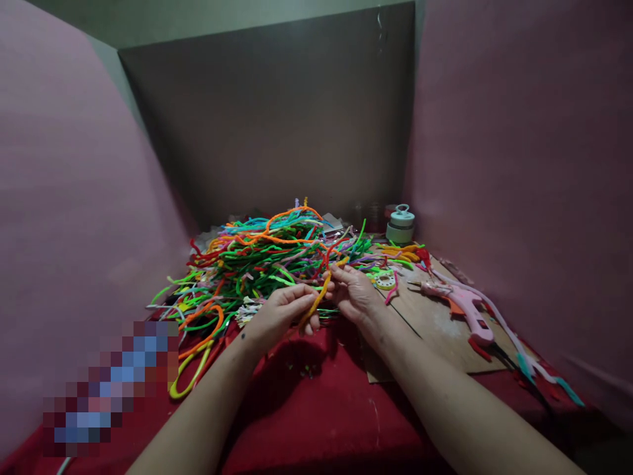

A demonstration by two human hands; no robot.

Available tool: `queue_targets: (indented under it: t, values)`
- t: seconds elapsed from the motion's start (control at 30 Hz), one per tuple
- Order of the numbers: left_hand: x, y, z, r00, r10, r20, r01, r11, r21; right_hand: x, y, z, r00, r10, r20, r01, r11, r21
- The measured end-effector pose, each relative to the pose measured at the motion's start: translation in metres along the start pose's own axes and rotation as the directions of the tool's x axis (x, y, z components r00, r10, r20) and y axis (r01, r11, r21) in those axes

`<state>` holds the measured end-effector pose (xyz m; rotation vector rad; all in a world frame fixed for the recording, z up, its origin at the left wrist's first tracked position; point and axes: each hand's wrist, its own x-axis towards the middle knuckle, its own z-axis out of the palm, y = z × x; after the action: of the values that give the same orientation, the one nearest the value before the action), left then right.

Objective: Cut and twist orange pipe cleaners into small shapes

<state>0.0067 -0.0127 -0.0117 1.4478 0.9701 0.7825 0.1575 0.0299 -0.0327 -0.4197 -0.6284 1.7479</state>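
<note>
Between my two hands runs an orange-yellow pipe cleaner point(324, 290), slanting up to the right above the red cloth. My left hand point(287, 307) pinches its lower part between thumb and fingers. Higher up, the fingers of my right hand point(351, 290) are closed on the same pipe cleaner. A red pipe cleaner point(329, 254) stands up close to the right fingertips; whether it is held too, I cannot tell. Just behind both hands lies a large heap of pipe cleaners point(271, 257) in green, orange, blue, red and other colours.
A pink glue gun point(459, 303) lies on a brown board point(430, 336) at the right, its cable trailing forward. Behind it stands a pale green lidded jar point(400, 224). Pink panels point(519, 165) and a dark back panel point(271, 132) enclose the red cloth point(306, 422). A blurred-out patch covers the left front.
</note>
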Motion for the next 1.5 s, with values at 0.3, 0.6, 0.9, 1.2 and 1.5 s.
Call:
queue_targets:
  t: [0.3,0.6,0.9,1.2,1.5]
  values:
    - [-0.003,0.001,0.001,0.998,0.021,-0.058,-0.022,1.000,-0.019,0.000,0.004,-0.002,0.999,0.026,0.032,-0.024,0.999,-0.046]
    - [-0.002,0.003,0.005,0.988,0.017,-0.154,-0.003,0.996,0.089,-0.001,0.006,-0.004,0.995,0.060,0.083,-0.052,0.995,-0.090]
    - [0.007,-0.009,0.009,0.938,0.119,-0.324,-0.036,0.968,0.249,-0.007,0.013,0.003,0.990,0.062,0.124,-0.011,0.927,-0.375]
    - [-0.001,0.000,-0.009,0.972,-0.002,-0.236,0.033,0.991,0.129,-0.009,-0.002,-0.002,0.947,0.170,0.273,-0.147,0.984,-0.104]
    - [-0.014,0.013,-0.009,0.932,-0.157,0.328,0.049,0.948,0.315,-0.009,-0.005,-0.004,0.932,0.206,0.298,-0.188,0.978,-0.087]
